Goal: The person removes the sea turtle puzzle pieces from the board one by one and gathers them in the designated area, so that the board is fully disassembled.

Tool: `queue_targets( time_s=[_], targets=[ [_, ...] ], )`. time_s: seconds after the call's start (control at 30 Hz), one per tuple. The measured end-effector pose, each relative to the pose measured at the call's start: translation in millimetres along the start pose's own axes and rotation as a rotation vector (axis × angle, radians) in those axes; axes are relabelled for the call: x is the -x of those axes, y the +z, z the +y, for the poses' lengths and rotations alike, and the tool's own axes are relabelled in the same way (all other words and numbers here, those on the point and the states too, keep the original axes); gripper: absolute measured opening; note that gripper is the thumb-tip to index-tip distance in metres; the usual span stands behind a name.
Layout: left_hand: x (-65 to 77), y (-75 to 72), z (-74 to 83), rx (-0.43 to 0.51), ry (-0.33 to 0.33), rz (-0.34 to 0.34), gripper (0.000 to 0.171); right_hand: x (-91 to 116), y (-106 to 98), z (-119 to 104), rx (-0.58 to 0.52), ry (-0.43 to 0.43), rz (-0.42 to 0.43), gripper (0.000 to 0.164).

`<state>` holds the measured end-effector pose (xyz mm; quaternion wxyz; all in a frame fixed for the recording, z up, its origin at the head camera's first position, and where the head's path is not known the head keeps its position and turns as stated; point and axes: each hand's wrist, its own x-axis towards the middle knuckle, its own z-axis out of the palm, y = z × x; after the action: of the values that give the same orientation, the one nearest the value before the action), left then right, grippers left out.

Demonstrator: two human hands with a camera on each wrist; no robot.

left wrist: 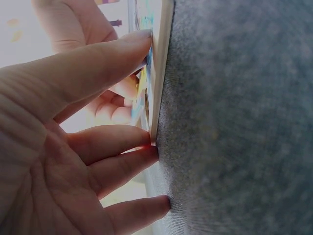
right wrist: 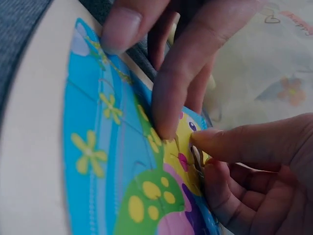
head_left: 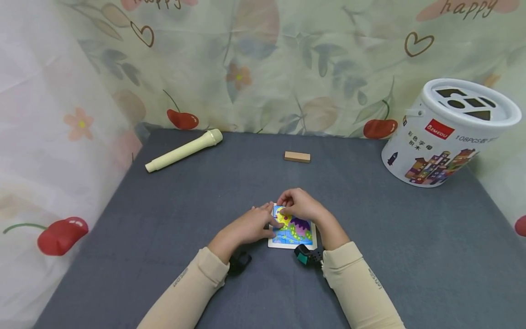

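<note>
Puzzle [head_left: 292,230]: lay flat in its pale tray on the grey counter [head_left: 164,219], near the front edge, between both hands.
Left hand [head_left: 246,226]: fingers nearly straight, tips pressed on the puzzle's left side, gripping nothing.
Right hand [head_left: 299,204]: fingers curled, pinching a piece at the puzzle's top.
Beyond: wooden block [head_left: 297,156], cream flashlight [head_left: 184,150], white tub [head_left: 448,132].

A grey felt-covered desk [head_left: 411,256] stands against a pale floral curtain [head_left: 287,64] — cherries, hearts, the word "happy" — under soft, even light.
</note>
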<state>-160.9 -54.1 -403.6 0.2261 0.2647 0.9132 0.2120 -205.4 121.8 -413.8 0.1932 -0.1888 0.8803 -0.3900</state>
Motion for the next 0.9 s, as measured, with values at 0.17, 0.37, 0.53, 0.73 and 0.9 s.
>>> queue_targets(
  time_s=[0.17, 0.37, 0.53, 0.73, 0.9],
  targets=[
    [1.1, -1.0, -1.0, 0.003, 0.02, 0.005, 0.03, 0, -2, 1, -0.086, -0.003, -0.031, 0.012],
    [1.9, -0.9, -1.2, -0.002, 0.025, 0.005, 0.031, 2, -11, 7, -0.237, 0.003, -0.065, 0.013],
    [1.4, -0.6, 0.1, -0.005, -0.007, -0.003, 0.031, 8, -28, 17, -0.297, 0.042, -0.039, 0.018],
    [1.3, 0.0, 0.8, -0.018, -0.019, 0.003, 0.032, 22, -49, 38, -0.274, 0.114, -0.018, 0.024],
    [1.7, 1.0, 0.7, -0.026, -0.018, 0.007, 0.032, 32, -64, 55, -0.243, 0.165, -0.004, 0.027]
  ],
)
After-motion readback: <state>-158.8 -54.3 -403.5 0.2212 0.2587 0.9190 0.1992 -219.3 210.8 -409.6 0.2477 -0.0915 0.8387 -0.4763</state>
